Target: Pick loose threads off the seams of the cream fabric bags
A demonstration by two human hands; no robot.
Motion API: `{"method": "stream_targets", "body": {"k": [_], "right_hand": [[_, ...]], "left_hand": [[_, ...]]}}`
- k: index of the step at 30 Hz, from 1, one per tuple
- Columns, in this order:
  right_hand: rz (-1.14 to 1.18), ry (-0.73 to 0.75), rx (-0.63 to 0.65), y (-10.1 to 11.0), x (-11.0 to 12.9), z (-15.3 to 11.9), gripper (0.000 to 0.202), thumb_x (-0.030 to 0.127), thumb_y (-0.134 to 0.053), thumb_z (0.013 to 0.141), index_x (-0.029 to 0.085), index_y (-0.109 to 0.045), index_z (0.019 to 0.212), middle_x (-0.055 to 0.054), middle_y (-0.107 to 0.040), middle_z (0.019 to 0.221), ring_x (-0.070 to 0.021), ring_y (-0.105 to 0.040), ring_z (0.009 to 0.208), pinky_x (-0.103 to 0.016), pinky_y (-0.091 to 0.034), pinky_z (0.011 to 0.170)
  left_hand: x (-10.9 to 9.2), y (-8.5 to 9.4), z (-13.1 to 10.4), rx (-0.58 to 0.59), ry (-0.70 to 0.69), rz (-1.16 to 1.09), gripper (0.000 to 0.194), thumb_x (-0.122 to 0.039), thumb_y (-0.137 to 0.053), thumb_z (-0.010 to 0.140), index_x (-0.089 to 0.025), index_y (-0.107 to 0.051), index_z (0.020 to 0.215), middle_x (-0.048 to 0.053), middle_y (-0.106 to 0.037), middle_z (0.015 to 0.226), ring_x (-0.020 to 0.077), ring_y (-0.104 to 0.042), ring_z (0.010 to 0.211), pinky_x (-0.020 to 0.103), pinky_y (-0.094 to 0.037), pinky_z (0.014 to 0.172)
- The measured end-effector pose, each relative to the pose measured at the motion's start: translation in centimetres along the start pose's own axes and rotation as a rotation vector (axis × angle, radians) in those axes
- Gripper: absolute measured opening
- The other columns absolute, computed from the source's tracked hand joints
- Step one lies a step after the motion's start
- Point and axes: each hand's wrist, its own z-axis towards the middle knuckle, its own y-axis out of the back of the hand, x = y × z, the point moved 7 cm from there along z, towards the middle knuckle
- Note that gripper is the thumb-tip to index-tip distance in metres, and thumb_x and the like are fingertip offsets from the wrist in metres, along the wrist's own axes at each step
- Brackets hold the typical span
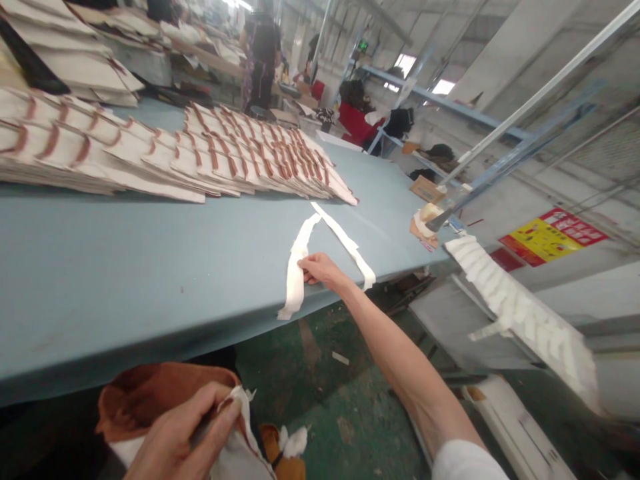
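Observation:
Low at the table's near side, my left hand [187, 433] is closed on the edge of a sewn fabric piece [165, 387], brown inside and off-white outside. Out over the table edge, my right hand [320, 269] pinches a white fabric strip [296, 277], whose lower end hangs toward the edge. A second white strip [345, 240] lies to its right, slanting toward the table's near edge. The tops of the two strips come close together.
Overlapping off-white pieces with brown trim [240, 150] lie in rows across the blue table [125, 260]. To the right stands a rack draped with white strips [525, 313]. A person [263, 57] stands in the background. Scraps lie on the green floor [320, 400].

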Motion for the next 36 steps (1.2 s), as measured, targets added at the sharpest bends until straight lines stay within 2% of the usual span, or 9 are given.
{"method": "stream_targets", "body": {"k": [4,8,13,16,19,22,25,30,36], "right_hand": [[-0.105,0.021,-0.066,0.1,1.0,-0.8,0.037,0.039,-0.070,0.105,0.017,-0.066,0.136,-0.011,-0.069,0.134,-0.0255,-0.072,0.113,-0.047,-0.064,0.095],[-0.265,0.061,-0.278,0.7,1.7,-2.2,0.035,0.042,-0.069,0.105,0.017,-0.070,0.129,-0.011,-0.071,0.133,-0.0278,-0.070,0.120,-0.051,-0.058,0.104],[-0.333,0.112,-0.465,1.2,2.1,-4.0,0.033,0.048,-0.068,0.102,0.018,-0.073,0.115,-0.015,-0.080,0.110,-0.0342,-0.071,0.122,-0.048,-0.047,0.109],[-0.270,0.152,-0.540,1.8,1.4,-5.6,0.040,0.050,-0.070,0.099,0.019,-0.068,0.123,-0.013,-0.081,0.107,-0.0325,-0.072,0.117,-0.043,-0.047,0.105],[-0.127,0.164,-0.588,1.7,-1.1,-7.8,0.036,0.049,-0.048,0.109,0.020,-0.068,0.114,-0.011,-0.080,0.103,-0.0266,-0.073,0.105,-0.036,-0.048,0.096],[0.055,0.152,-0.532,-0.9,-5.0,-9.6,0.037,0.046,-0.045,0.108,0.020,-0.069,0.100,-0.011,-0.079,0.095,-0.0231,-0.072,0.091,-0.033,-0.052,0.085],[0.252,0.175,-0.403,-5.2,-7.6,-10.2,0.026,0.040,-0.068,0.092,0.020,-0.070,0.108,-0.010,-0.080,0.108,-0.0214,-0.073,0.096,-0.031,-0.055,0.084],[0.566,0.260,-0.214,-10.3,-7.0,-8.4,0.037,0.045,-0.076,0.081,0.020,-0.072,0.108,-0.008,-0.081,0.112,-0.0215,-0.074,0.105,-0.030,-0.057,0.090],[0.829,0.200,-0.227,-11.9,-6.0,-7.7,0.049,0.068,-0.071,0.081,0.019,-0.066,0.087,0.000,-0.069,0.073,-0.0131,-0.059,0.063,-0.024,-0.049,0.060]], "left_hand": [[0.9,1.2,0.7,-0.180,0.099,0.074,0.044,-0.065,-0.056,0.099,-0.026,-0.069,0.081,-0.002,-0.076,0.071,0.0190,-0.074,0.065,0.021,-0.056,0.058],[2.0,1.6,1.9,-0.318,0.247,0.072,0.048,-0.073,-0.063,0.087,-0.027,-0.071,0.098,0.004,-0.087,0.095,0.0278,-0.085,0.088,0.027,-0.062,0.069],[2.9,-0.6,4.8,-0.184,0.261,0.023,0.058,-0.072,-0.058,0.088,-0.025,-0.072,0.117,0.007,-0.087,0.101,0.0316,-0.084,0.099,0.036,-0.063,0.081],[3.0,-1.7,6.3,-0.129,0.240,0.016,0.063,-0.070,-0.056,0.089,-0.020,-0.072,0.124,0.005,-0.084,0.084,0.0296,-0.081,0.083,0.036,-0.061,0.075],[2.8,-2.0,6.7,-0.102,0.218,0.018,0.060,-0.068,-0.057,0.089,-0.018,-0.076,0.115,0.004,-0.082,0.078,0.0256,-0.075,0.069,0.034,-0.057,0.069],[2.5,-1.7,6.0,-0.085,0.199,0.023,0.052,-0.065,-0.056,0.092,-0.020,-0.079,0.104,0.005,-0.083,0.085,0.0230,-0.073,0.068,0.031,-0.054,0.066],[1.8,-1.2,5.0,-0.094,0.139,0.057,0.044,-0.060,-0.055,0.095,-0.023,-0.079,0.102,0.002,-0.083,0.085,0.0213,-0.074,0.068,0.028,-0.053,0.066],[1.0,-0.8,4.9,-0.141,0.077,0.144,0.041,-0.057,-0.054,0.097,-0.025,-0.079,0.102,0.001,-0.082,0.081,0.0210,-0.075,0.068,0.027,-0.052,0.064],[1.3,-0.1,5.4,-0.169,0.121,0.058,0.045,-0.059,-0.055,0.097,-0.021,-0.078,0.102,0.003,-0.083,0.087,0.0205,-0.074,0.070,0.026,-0.055,0.066]]}}
